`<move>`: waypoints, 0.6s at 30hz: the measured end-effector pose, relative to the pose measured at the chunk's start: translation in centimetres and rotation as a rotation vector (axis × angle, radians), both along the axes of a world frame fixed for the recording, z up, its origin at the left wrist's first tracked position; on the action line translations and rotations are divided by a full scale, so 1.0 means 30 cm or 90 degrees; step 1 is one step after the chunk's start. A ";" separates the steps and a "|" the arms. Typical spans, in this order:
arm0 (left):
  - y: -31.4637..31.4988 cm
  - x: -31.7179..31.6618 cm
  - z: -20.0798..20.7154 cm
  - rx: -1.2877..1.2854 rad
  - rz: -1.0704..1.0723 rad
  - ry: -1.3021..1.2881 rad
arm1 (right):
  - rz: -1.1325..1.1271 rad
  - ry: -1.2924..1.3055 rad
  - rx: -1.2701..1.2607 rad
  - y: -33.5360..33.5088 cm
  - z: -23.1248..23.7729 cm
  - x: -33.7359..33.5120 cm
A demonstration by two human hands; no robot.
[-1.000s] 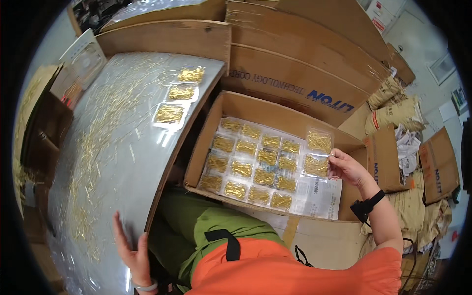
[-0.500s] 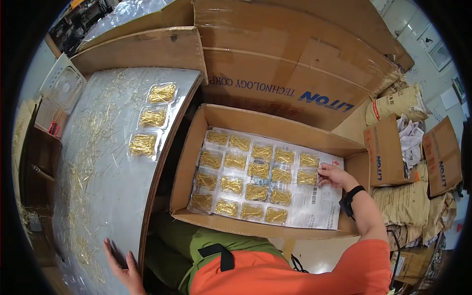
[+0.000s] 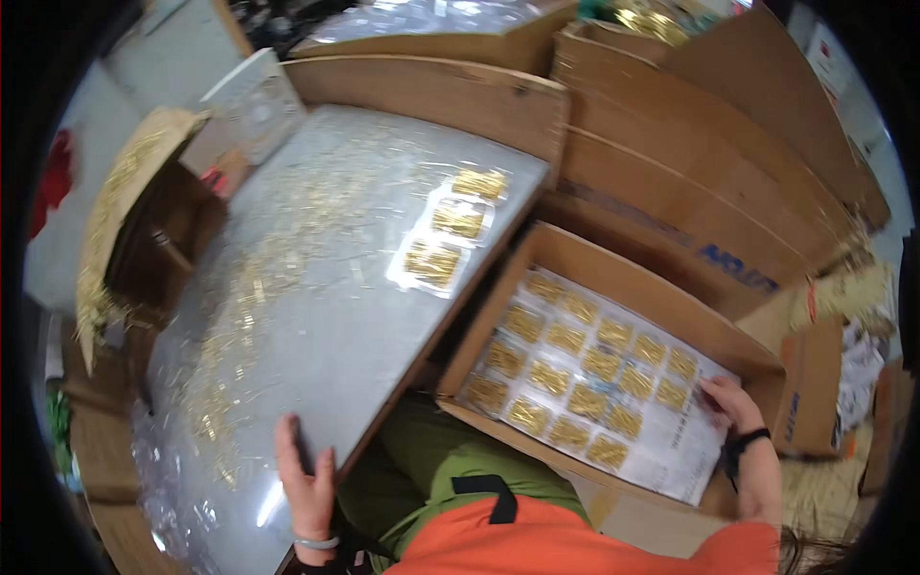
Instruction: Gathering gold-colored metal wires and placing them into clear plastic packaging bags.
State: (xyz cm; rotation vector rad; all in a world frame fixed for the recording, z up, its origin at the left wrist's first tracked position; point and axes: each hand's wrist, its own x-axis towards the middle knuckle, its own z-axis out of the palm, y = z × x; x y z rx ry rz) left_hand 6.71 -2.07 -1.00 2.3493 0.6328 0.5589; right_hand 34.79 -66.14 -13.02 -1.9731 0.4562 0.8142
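Note:
My left hand [image 3: 309,489] rests at the near edge of a grey-topped table [image 3: 326,355], its fingers and thumb apart and nothing in them. In an open cardboard box [image 3: 628,273] at the right, clear plastic trays of thin gold-coloured metal pins stand in rows on newspaper [image 3: 661,460]. My right hand [image 3: 733,404] is over the newspaper, just right of the rightmost tray [image 3: 671,394]. Its slightly blurred fingers are apart and look free of the tray. Three more filled trays [image 3: 431,262] stand in a line near the table's right edge.
Loose gold pins [image 3: 251,311] lie scattered across the table's left and far parts. A wooden board [image 3: 431,86] rims its far side. A white plastic basket [image 3: 259,110] stands at the far left corner. Behind the open box rises a large cardboard carton [image 3: 690,182]; sacks [image 3: 843,297] lie at the right.
The view has swung left, so table and box appear farther right. My right hand has come away from the rightmost tray, which stays on the newspaper. My left hand remains at the table edge.

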 end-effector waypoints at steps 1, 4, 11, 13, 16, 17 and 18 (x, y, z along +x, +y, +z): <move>0.000 0.003 0.005 0.047 -0.001 0.010 | -0.001 -0.037 -0.094 0.024 0.039 0.014; -0.018 0.019 0.035 0.128 0.001 0.039 | 0.010 -0.085 0.012 0.275 0.232 0.061; -0.005 -0.013 0.030 0.185 0.009 0.044 | 0.165 -0.088 0.341 1.135 0.459 0.238; -0.005 -0.008 0.032 0.172 0.005 0.039 | 0.161 -0.080 0.367 1.261 0.485 0.302; -0.012 -0.007 0.046 0.147 0.004 0.031 | 0.136 -0.027 0.416 1.366 0.474 0.374; -0.012 -0.004 0.050 0.156 0.004 0.027 | 0.131 -0.030 0.413 1.384 0.473 0.385; -0.012 -0.009 0.047 0.165 0.007 0.028 | 0.129 -0.026 0.410 1.412 0.470 0.384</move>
